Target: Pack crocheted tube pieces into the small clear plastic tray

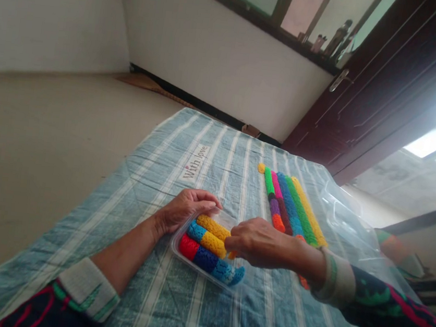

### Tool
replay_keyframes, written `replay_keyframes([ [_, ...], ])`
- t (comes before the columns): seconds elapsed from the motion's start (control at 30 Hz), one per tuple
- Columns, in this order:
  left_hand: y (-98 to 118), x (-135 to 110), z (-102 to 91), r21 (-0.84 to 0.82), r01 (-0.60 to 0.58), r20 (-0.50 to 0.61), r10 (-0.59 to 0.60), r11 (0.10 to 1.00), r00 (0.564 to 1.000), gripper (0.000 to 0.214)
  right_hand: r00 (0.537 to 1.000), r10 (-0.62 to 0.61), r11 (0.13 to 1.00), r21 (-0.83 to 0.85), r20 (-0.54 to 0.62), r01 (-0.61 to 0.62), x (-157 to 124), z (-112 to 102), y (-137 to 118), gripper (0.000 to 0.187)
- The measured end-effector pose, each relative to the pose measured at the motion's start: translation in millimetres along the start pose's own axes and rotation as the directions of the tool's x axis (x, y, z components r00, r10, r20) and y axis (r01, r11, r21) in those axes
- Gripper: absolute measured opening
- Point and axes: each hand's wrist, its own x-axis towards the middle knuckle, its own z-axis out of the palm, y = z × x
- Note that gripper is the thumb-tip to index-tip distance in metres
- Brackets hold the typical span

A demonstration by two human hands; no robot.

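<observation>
Two bare hands: both at a clear plastic tray lying on a blue-and-white striped bedspread.
Left hand: against the tray's far side, fingers curved toward its rim; cannot tell whether it grips or only rests there.
Right hand: over the tray's near end, fingertips at the end of a yellow crocheted rod; the fingers are curled, but cannot tell whether they hold the rod.
Tray contents: three rows of crocheted rods lying side by side; the yellow one at the far side, a blue-and-yellow rod in the middle, a red, navy and blue rod along the near side.
Other rods: a tight multicoloured row of crocheted rods lies on the bedspread beyond the right hand, well clear of the tray, in green, pink, blue, yellow and orange.
Plastic: a clear plastic bag spreads beside that row, under the right forearm.
Sleeves: ribbed pale cuffs turn back at both wrists, on a dark patterned top.
Around: a "With love" label is sewn on the bedspread; a dark wooden door with a metal handle stands beyond, and a beige floor lies to the left.
</observation>
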Motion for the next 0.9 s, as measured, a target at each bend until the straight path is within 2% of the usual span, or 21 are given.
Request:
replay_keyframes([
  [0.37,2,-1,1.9,0.002,0.005,0.004,-0.005,1.000,1.000,0.017,0.997,0.001,1.000,-0.017,0.080,0.000,9,2,-5,0.013],
  [0.6,1,0,1.6,0.000,-0.003,0.009,0.003,1.000,1.000,0.018,1.000,-0.007,1.000,-0.011,0.025,0.007,7,3,-4,0.013],
  [0.77,0,1,0.7,0.000,0.014,-0.004,-0.014,1.000,1.000,0.020,0.998,0.028,1.000,-0.012,0.051,-0.027,3,5,-5,0.013],
  [0.9,-1,1,0.3,0.010,0.010,-0.009,-0.010,1.000,1.000,0.019,0.997,0.071,0.997,0.008,0.029,-0.071,-2,6,-4,0.018],
])
